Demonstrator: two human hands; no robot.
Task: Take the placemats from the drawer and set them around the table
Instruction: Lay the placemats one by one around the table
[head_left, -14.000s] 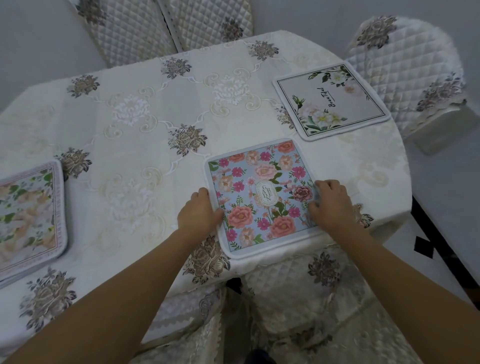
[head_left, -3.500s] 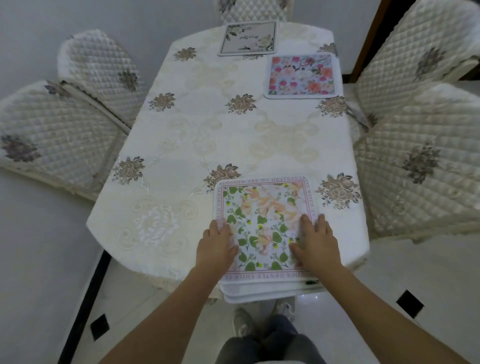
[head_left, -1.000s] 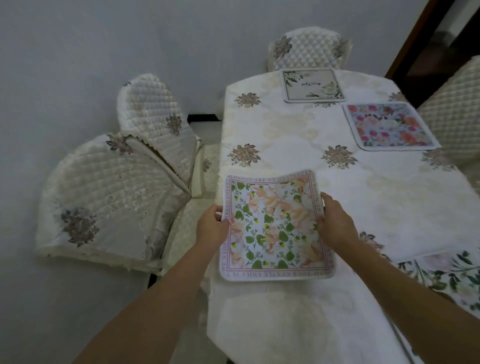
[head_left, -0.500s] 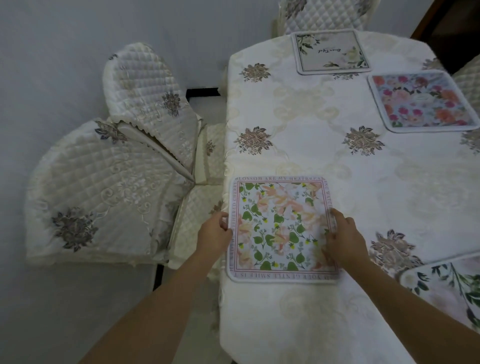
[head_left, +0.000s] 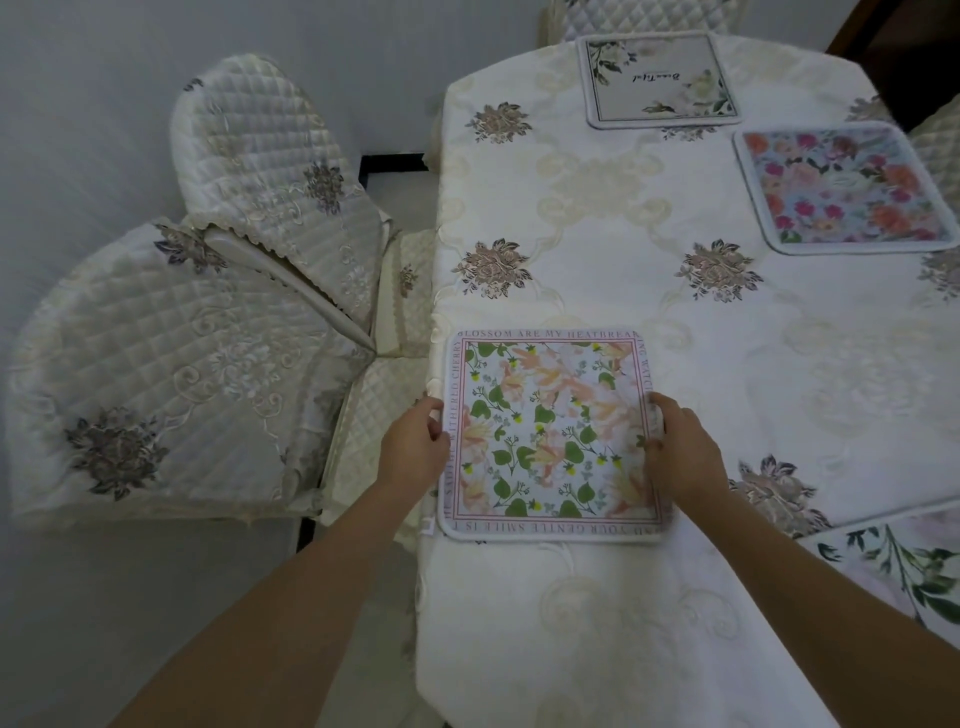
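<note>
Left hand (head_left: 415, 449) & right hand (head_left: 685, 454) each grip a side edge of the green-leaf placemat (head_left: 550, 434), fingers curled on its rim, mat lying flat on the table (head_left: 597, 208) between them at the edge nearest the left hand, prob. to square it w/ the chair (head_left: 171, 358) just beyond that hand. Three other mats are out: a pale one (head_left: 660, 78) and a pink-flower one (head_left: 844, 189) far ahead of the right hand, another (head_left: 904, 566) close by its forearm, so the job looks nearly done.

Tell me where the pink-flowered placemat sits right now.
In the head view, the pink-flowered placemat lies flat at the table's far right edge, just right of and nearer than the white placemat.
</note>
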